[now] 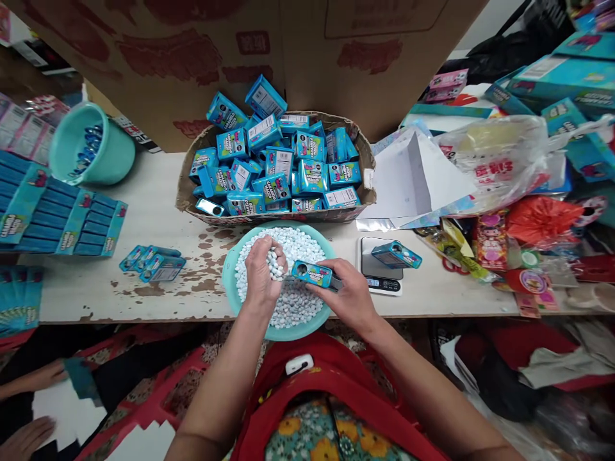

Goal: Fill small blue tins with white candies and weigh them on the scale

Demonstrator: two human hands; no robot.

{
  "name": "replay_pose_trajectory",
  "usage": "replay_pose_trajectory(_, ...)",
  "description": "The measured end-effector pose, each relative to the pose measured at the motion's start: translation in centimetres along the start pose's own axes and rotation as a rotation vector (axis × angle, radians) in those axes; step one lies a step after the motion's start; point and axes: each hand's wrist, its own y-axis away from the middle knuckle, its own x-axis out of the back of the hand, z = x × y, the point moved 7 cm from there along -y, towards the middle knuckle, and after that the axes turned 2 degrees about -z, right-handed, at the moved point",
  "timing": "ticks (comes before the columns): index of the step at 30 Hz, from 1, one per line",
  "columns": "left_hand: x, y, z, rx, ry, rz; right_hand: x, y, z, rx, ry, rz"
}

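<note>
Cartons (67, 218), blue and standing in rows, fill the far left of the table (158, 304), with a turquoise bucket (118, 157) behind them and a co-worker's hand (48, 374) below, beside white paper pieces (70, 413). Next come three small boxes (161, 267) lying close together, and a strip of worn tabletop separates them from the turquoise bowl (229, 275), leaving space on that side for the left arm. Over the bowl, the left hand (261, 272) is cupped around a share of the white candies (307, 314), its fingers curled and several candies showing at its right edge. Just right of those candies is the small blue box (314, 275), gripped between the thumb and fingers of the right hand (353, 294), which reaches it from the right. Its labelled face is turned up, long axis running roughly left to right; what seems to be a round hole sits at the left end, nearer the left hand, with only a narrow gap between. Behind the bowl, the cardboard tray (181, 182) heaped with similar boxes limits room away from the body; toward it, the bowl's rim reaches past the table's front edge. Farther right, a scale (372, 272) bears another box (396, 254), close to the right hand, with a red bag (542, 221) and packets beyond.
</note>
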Motion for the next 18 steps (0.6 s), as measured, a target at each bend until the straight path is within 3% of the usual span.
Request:
replay_pose_trajectory(5,-1.4,1.8,2.7,-0.187,0.083,0.002,-1.3,-1.0,-3.1,0.118,0.064,-0.058)
replay_pose_trajectory(9,-1.5,2.3,3.7,-0.314,0.03,0.04,-1.0,-1.4,-3.9,0.119,0.057,-0.041)
replay_pose_trajectory(18,-1.9,2.1,4.1,-0.335,-0.034,0.118,-0.9,-1.6,-3.4,0.045,0.032,-0.012)
